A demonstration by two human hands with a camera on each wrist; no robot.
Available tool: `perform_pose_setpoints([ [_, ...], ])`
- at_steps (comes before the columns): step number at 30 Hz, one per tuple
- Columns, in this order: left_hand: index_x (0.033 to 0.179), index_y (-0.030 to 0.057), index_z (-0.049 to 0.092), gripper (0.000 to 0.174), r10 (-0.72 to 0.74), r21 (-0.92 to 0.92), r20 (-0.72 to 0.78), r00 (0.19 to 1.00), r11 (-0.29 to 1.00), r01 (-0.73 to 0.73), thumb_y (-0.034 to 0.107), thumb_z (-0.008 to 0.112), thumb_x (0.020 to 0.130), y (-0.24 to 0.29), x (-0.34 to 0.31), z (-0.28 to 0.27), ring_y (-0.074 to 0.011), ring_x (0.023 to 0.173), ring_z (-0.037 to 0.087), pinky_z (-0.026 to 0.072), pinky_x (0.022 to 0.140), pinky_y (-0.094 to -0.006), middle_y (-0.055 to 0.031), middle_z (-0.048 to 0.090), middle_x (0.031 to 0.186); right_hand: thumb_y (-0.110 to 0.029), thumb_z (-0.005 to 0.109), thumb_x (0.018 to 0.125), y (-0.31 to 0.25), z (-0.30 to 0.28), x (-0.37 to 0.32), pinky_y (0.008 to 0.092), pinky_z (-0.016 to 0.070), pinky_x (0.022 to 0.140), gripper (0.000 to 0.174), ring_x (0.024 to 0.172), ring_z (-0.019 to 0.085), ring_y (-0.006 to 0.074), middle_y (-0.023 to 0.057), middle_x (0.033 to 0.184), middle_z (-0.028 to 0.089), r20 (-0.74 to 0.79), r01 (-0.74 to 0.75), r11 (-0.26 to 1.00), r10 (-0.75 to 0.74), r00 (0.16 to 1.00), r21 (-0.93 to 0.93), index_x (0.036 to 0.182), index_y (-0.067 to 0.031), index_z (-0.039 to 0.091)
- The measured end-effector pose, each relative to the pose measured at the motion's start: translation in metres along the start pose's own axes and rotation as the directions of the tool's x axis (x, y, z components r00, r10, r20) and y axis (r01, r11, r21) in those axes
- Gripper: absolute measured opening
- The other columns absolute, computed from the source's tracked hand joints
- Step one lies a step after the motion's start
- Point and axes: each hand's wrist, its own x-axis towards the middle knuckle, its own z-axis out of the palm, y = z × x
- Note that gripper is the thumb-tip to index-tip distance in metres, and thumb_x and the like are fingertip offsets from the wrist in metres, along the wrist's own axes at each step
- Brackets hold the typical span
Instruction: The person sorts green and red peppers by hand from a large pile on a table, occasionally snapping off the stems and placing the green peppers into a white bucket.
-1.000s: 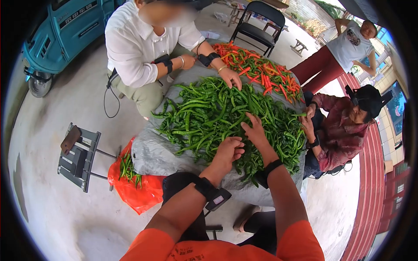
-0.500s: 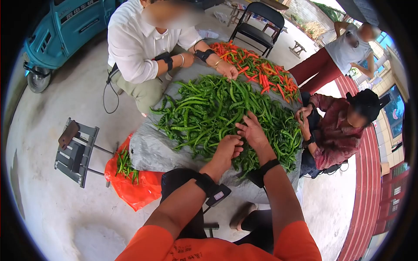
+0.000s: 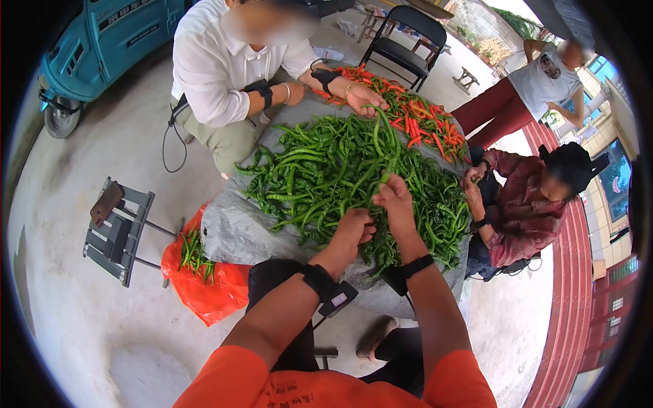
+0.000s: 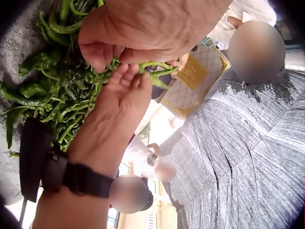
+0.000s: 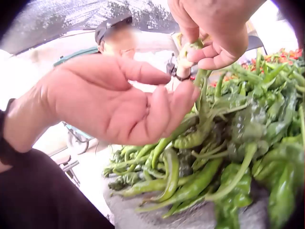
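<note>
A heap of long green chili peppers (image 3: pixel 320 163) covers the near part of the table. My right hand (image 3: pixel 396 204) is over the heap and pinches a green chili pepper (image 5: pixel 196 44) between thumb and fingers; in the left wrist view a blurred pepper end (image 4: pixel 159 82) sticks out past its fingertips. My left hand (image 3: pixel 350 234) hovers at the near side of the heap, just left of the right one. In the right wrist view the left hand (image 5: pixel 119 100) has loosely bent fingers, the thumb apart from them, and nothing shows in its grasp.
Red chili peppers (image 3: pixel 435 129) lie at the table's far side. A person in white (image 3: pixel 211 75) across the table holds a green pepper; another in a dark red shirt (image 3: pixel 530 204) sits at right. A red plastic bag (image 3: pixel 211 292) and a folding stool (image 3: pixel 119 231) stand at left.
My right hand has gone from spread fingers to pinching a green pepper. My left hand moved slightly. The person in white lifted a pepper from the far side of the heap.
</note>
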Motion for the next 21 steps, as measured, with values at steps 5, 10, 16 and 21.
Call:
perform_pose_setpoints([
  [5, 0.127, 0.0071, 0.045, 0.046, -0.022, 0.051, 0.089, 0.996, 0.999, 0.017, 0.017, 0.056, 0.084, 0.005, -0.003, -0.001, -0.0157, 0.08, 0.059, 0.0462, 0.07, -0.0289, -0.0063, 0.059, 0.108, -0.01, 0.053, 0.092, -0.05, -0.021, -0.024, 0.0252, 0.0502, 0.073, 0.018, 0.086, 0.063, 0.0149, 0.0035, 0.093, 0.062, -0.207, 0.214, 0.945, -0.164, 0.964, 0.248, 0.109, -0.0069, 0.054],
  [10, 0.127, 0.0089, 0.048, 0.042, 0.13, 0.127, 0.303, 0.944, 0.976, -0.176, 0.027, 0.055, 0.09, 0.012, -0.028, 0.025, -0.0122, 0.077, 0.057, 0.0464, 0.07, -0.0265, -0.0031, 0.061, 0.097, -0.012, 0.057, 0.09, -0.037, -0.035, -0.067, 0.0251, 0.0517, 0.068, 0.016, 0.081, 0.064, 0.0154, 0.0063, 0.093, 0.065, -0.138, 0.038, 0.913, 0.021, 0.99, 0.407, 0.106, -0.0079, 0.055],
  [16, 0.109, 0.0051, 0.057, 0.033, 0.181, 0.268, 0.443, 0.878, 0.908, -0.322, 0.033, 0.054, 0.092, -0.012, -0.021, 0.029, -0.0089, 0.073, 0.057, 0.0469, 0.067, -0.0236, -0.0031, 0.061, 0.087, -0.021, 0.059, 0.09, -0.023, -0.048, -0.128, 0.0256, 0.0504, 0.062, 0.019, 0.062, 0.056, 0.0108, -0.0004, 0.077, 0.061, -0.09, -0.115, 0.828, 0.195, 0.977, 0.549, 0.105, -0.0089, 0.057],
  [21, 0.095, 0.0073, 0.058, 0.028, 0.041, 0.293, 0.407, 0.913, 0.941, -0.172, 0.035, 0.06, 0.088, -0.017, -0.03, 0.037, -0.0088, 0.069, 0.056, 0.0443, 0.061, -0.0216, -0.002, 0.06, 0.08, -0.027, 0.054, 0.092, -0.017, -0.06, -0.169, 0.0271, 0.0495, 0.065, 0.025, 0.067, 0.054, 0.0079, -0.0027, 0.082, 0.061, -0.115, -0.08, 0.738, 0.21, 0.971, 0.67, 0.111, -0.0109, 0.056],
])
